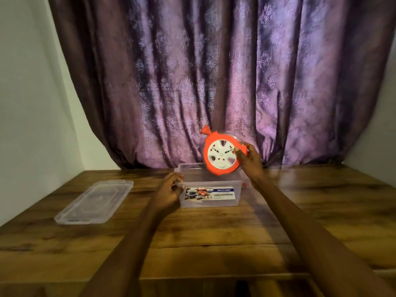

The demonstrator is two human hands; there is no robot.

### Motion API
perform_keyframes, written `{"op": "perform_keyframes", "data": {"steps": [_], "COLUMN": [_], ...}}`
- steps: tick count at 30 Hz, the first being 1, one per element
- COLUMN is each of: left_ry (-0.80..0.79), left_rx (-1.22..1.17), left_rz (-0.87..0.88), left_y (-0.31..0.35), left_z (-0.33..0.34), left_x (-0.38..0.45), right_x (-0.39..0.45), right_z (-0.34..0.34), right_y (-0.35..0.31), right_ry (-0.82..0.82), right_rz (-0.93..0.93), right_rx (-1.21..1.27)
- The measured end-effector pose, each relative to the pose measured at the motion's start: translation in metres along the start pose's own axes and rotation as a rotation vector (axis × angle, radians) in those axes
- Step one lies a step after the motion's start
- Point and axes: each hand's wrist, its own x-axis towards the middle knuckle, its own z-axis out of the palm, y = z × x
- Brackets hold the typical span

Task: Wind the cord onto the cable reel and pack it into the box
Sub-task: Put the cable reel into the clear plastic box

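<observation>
My right hand grips the orange and white cable reel by its right rim and holds it tilted in the air, just above the far right part of the clear plastic box. The box stands open on the wooden table and carries a printed label on its front wall. My left hand holds the box's left rim, fingers curled over the edge. No loose cord shows outside the reel.
The clear lid lies flat on the table to the left of the box. A purple curtain hangs behind the table, with pale walls on both sides. The table's front edge runs along the bottom of the view.
</observation>
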Motion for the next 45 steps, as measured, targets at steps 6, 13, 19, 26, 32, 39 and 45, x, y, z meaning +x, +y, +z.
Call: {"op": "perform_keyframes", "data": {"steps": [6, 13, 19, 26, 32, 39, 45], "left_ry": [-0.04, 0.051, 0.067, 0.1, 0.087, 0.084, 0.077], "left_rx": [0.244, 0.254, 0.217, 0.253, 0.268, 0.317, 0.353], "left_rz": [-0.038, -0.029, -0.036, 0.003, -0.022, -0.012, -0.142], "left_y": [0.002, 0.005, -0.001, 0.001, 0.002, 0.006, 0.005], "left_z": [0.0, 0.011, 0.015, 0.019, 0.019, 0.018, -0.001], "left_x": [-0.004, -0.011, -0.014, -0.016, -0.017, -0.018, -0.024], "right_x": [0.014, 0.016, 0.03, 0.036, 0.03, 0.025, 0.007], "right_z": [-0.005, 0.012, 0.023, 0.036, 0.045, 0.045, 0.04], "right_y": [-0.002, -0.007, -0.007, 0.008, 0.021, 0.024, 0.022], "right_ry": [-0.295, -0.543, -0.564, -0.598, -0.517, -0.489, -0.29], "right_rz": [0.105, 0.274, 0.26, 0.131, 0.038, -0.042, -0.18], "right_rx": [-0.318, -0.486, -0.795, -1.258, -1.51, -1.562, -1.299]}}
